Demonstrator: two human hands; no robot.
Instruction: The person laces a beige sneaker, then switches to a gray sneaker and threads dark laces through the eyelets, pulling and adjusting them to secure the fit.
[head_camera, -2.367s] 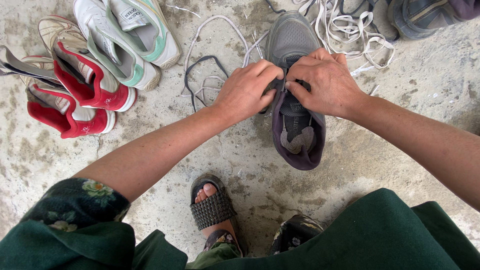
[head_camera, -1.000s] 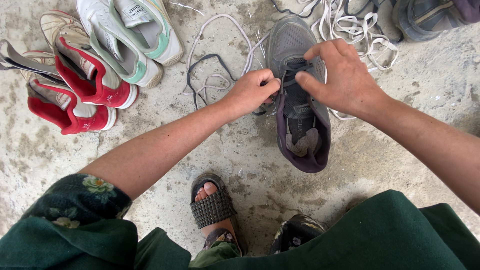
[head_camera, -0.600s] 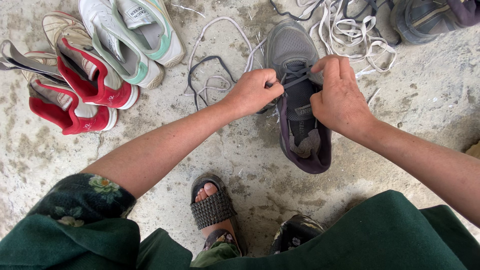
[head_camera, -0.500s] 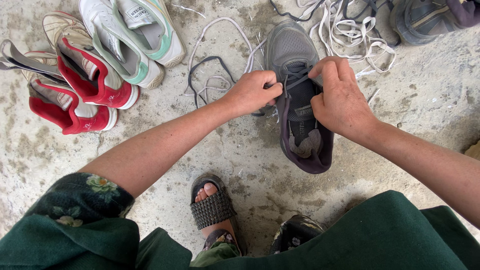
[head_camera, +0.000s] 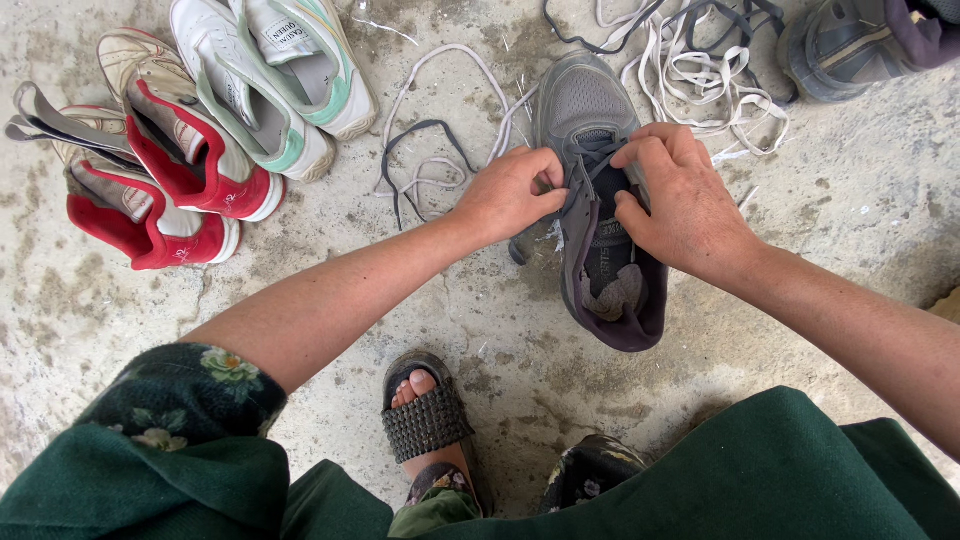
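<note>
A grey sneaker with a dark purple collar lies on the concrete floor, toe pointing away from me. My left hand pinches a dark lace at the shoe's left eyelets. My right hand grips the lace and the right side of the lacing area, covering part of the tongue. Both hands are closed around the lace over the shoe's middle.
Loose white and dark laces lie left of the shoe, with a tangle of more laces behind it. Red and white sneakers, white and green sneakers, another grey shoe. My sandalled foot is below.
Both hands have shifted along the lacing of the grey shoe, the right hand moving from the toe side down onto the tongue. The shoe has turned slightly.
</note>
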